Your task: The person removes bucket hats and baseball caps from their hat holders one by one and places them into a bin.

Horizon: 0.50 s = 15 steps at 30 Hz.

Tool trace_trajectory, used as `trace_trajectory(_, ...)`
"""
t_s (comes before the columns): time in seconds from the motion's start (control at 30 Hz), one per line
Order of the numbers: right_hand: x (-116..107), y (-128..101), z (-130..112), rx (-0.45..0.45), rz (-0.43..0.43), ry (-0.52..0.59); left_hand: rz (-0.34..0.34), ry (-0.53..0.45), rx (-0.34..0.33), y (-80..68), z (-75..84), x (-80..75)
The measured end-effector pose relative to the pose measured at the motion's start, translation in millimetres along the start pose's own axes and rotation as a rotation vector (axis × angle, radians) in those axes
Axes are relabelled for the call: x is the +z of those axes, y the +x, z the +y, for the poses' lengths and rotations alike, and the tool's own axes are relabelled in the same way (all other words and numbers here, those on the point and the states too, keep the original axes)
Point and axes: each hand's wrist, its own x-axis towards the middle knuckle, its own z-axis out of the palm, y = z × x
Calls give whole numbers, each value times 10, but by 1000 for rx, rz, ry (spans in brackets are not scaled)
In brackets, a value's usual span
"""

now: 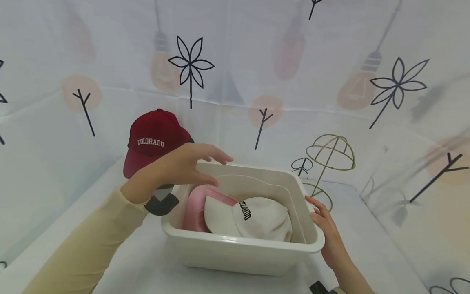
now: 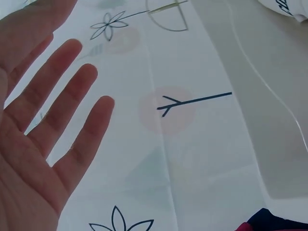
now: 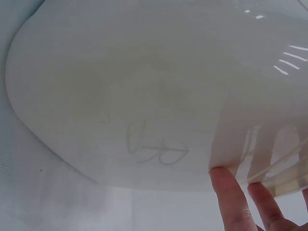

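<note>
The fingers of the left hand [image 1: 176,166] are spread above the far left corner of the white bin [image 1: 238,255]. Below them and to the right, inside the bin, a white cap [image 1: 260,218] is seen; by its brim, a pink hat [image 1: 194,210] is partly covered. Behind these fingers, a red cap [image 1: 156,128] is half hidden, so its support cannot be made out. The bin's outer wall is touched by the extended fingers of the right hand [image 1: 330,234], whose thumb cannot be clearly distinguished.
</note>
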Motion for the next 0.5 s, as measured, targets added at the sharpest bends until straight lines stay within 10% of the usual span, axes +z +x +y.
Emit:
trace_trajectory(0.17, -6, -1, -9, -1, -3, -7, 189, 11, 130, -110, -30, -24)
trace_trajectory(0.5, 8, 12, 5, -5, -10, 5, 416, 17, 89, -430, -192, -19)
